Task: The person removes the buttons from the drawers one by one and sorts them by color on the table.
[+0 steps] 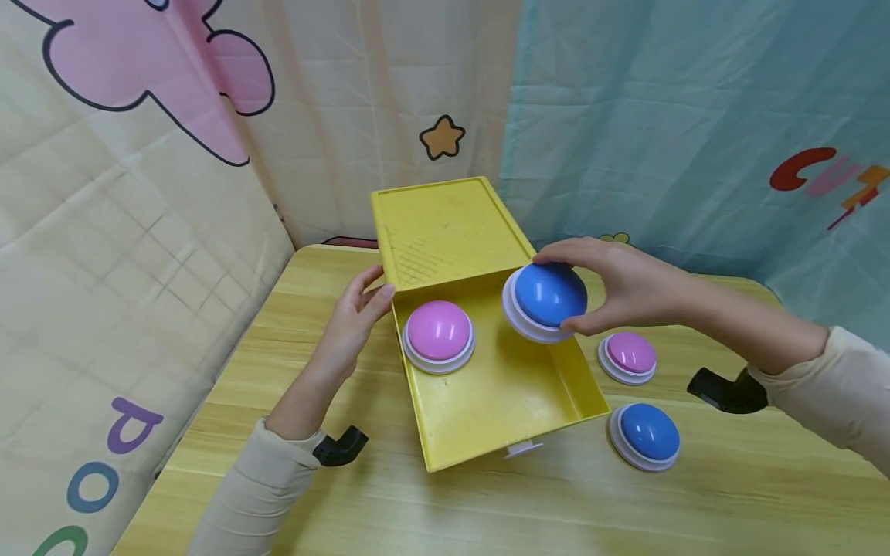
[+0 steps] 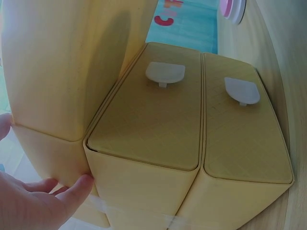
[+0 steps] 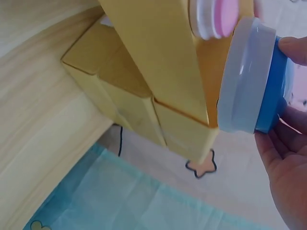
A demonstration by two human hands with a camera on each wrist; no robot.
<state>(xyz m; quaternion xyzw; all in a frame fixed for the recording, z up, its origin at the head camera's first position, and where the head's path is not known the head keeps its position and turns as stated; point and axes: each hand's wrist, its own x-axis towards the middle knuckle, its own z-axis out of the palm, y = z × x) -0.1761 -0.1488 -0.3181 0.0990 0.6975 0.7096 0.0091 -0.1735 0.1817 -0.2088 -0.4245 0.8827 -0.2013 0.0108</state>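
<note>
**Yellow drawer unit with dome buttons — one in hand**

Nearest the head camera: wooden table [image 1: 487, 502], pale grain, bearing all items listed.

Item 1 — blue dome button [image 1: 545, 300], white base. Held in the right hand [image 1: 619, 289], fingers curled over its top and far side, thumb under the near edge. It is lifted and tilted above the far right corner of the open drawer, not resting on the drawer floor. The right wrist view shows the same button [image 3: 254, 81] edge-on, fingertips on its blue cap.

Item 2 — yellow drawer [image 1: 497, 378], pulled out toward the person from the yellow cabinet [image 1: 445, 228]. A white tab handle sits at its front edge.

Item 3 — pink dome button [image 1: 439, 335], white base, lying upright in the drawer's far left part, apart from the held button.

Item 4 — left hand [image 1: 354, 313], fingers extended and relaxed, fingertips touching the left side of the cabinet where the drawer emerges; it grasps nothing. The left wrist view confirms fingertips [image 2: 79, 184] pressed to the yellow wall.

Item 5 — small pink button [image 1: 628, 357] on the table, just right of the drawer, below the right hand.

Item 6 — second blue button [image 1: 645, 435] on the table, near the drawer's front right corner.
</note>
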